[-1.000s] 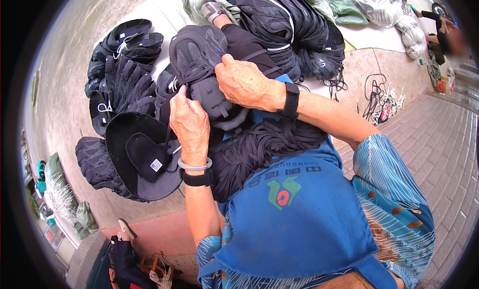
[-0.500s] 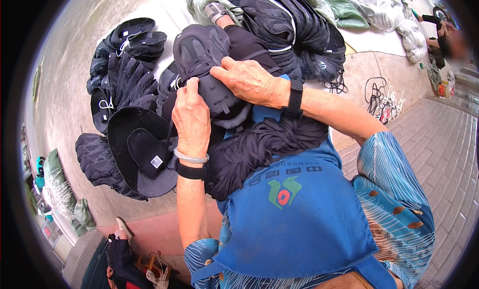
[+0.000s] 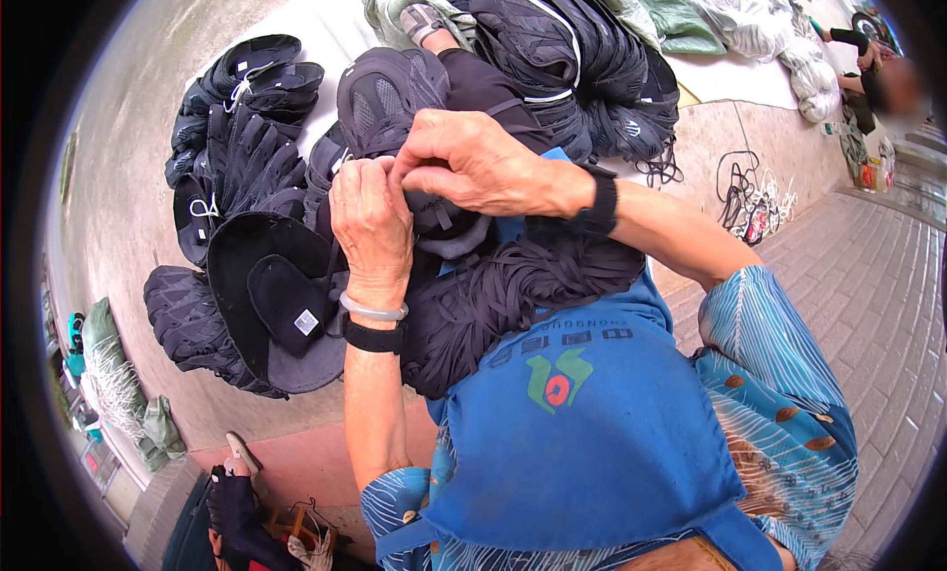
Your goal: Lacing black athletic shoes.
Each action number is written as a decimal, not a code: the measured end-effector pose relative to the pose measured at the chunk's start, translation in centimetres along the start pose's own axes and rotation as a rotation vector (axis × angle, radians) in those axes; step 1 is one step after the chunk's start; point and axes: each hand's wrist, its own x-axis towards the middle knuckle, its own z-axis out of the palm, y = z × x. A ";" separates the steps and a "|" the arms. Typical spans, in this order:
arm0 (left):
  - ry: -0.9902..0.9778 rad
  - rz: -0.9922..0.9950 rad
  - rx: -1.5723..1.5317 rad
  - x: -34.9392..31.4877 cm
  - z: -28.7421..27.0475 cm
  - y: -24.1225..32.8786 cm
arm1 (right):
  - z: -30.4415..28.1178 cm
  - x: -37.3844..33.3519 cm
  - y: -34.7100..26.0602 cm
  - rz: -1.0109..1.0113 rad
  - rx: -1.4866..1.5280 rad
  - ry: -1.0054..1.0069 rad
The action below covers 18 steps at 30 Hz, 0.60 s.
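Observation:
A black shoe upper with grey mesh panels lies across my lap, its tongue end toward me. My left hand has its fingers closed on the upper's left edge. My right hand arches over the tongue, thumb and fingertips pinched together against the left fingertips. Whatever the right fingertips hold is too small or hidden to make out. A thick bundle of flat black shoelaces rests on my lap against the blue apron, just below the hands.
Stacked black uppers lie to the left, beside a wide black upper showing its inside. A tied bundle of uppers sits at the far side. Loose cords lie on the ground at right. Other people sit at lower left and far right.
My right hand has moved left across the upper to meet the left fingertips, and now covers part of the tongue. The left hand has shifted slightly left.

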 end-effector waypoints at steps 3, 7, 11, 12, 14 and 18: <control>0.054 -0.058 -0.163 0.5 -1.7 1.7 | -3.6 -0.3 -3.3 0.092 0.279 -0.127; 0.085 -0.125 -0.439 -0.1 -5.3 5.7 | -4.2 -1.6 -2.8 0.386 0.632 -0.030; 0.123 -0.122 -0.617 -0.6 -5.7 8.8 | -1.6 -2.0 -2.9 0.242 0.404 -0.157; 0.101 -0.124 -0.639 -0.5 -5.6 9.0 | -1.5 -2.0 -3.0 0.243 0.329 -0.226; 0.055 -0.163 -0.717 -0.5 -5.4 8.8 | -1.9 -2.1 -1.9 0.010 0.135 -0.159; -0.154 -0.756 -1.229 -3.0 -4.6 6.6 | -10.0 -2.3 -6.6 0.353 0.616 -0.298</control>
